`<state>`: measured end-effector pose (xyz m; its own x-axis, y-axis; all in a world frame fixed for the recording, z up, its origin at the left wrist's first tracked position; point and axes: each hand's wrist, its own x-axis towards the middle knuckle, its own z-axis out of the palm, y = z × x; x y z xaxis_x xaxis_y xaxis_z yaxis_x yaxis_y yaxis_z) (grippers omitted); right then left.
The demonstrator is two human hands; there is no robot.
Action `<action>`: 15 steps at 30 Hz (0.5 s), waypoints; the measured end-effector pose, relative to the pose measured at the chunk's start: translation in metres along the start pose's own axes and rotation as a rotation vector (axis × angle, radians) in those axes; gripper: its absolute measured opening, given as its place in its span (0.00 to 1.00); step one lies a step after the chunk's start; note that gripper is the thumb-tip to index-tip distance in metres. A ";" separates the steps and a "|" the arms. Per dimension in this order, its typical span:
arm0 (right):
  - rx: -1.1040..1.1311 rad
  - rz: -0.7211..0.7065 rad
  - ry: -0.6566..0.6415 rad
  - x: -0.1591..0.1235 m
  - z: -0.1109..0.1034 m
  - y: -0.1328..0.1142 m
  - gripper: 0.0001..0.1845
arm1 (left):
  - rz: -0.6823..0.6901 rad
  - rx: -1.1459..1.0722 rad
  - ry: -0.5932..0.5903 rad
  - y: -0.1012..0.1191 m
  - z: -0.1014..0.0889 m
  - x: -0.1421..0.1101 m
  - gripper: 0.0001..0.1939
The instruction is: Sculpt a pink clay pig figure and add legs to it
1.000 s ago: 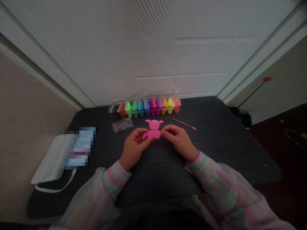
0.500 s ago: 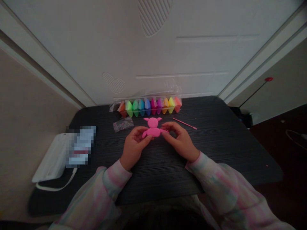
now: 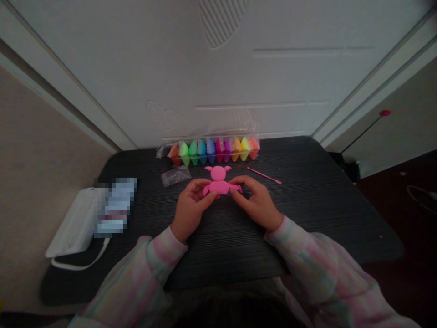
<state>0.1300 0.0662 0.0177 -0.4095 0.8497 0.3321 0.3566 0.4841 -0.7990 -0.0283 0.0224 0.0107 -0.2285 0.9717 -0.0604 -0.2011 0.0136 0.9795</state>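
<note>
Pink figure, I noted, had head and arms, legs unseen; left hand and right hand pinched its sides.

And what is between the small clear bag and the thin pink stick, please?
The pink figure is between them, as the head view shows.
</note>
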 end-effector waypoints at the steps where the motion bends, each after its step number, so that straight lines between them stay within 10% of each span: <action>1: -0.012 -0.011 0.000 0.000 0.000 0.000 0.06 | -0.001 -0.001 0.004 0.000 0.000 0.000 0.13; 15: -0.077 -0.135 -0.037 -0.001 -0.003 -0.001 0.07 | -0.006 -0.012 0.013 -0.002 -0.001 0.000 0.14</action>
<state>0.1324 0.0658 0.0195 -0.4883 0.7681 0.4143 0.3589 0.6095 -0.7069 -0.0289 0.0227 0.0089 -0.2401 0.9683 -0.0688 -0.2135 0.0164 0.9768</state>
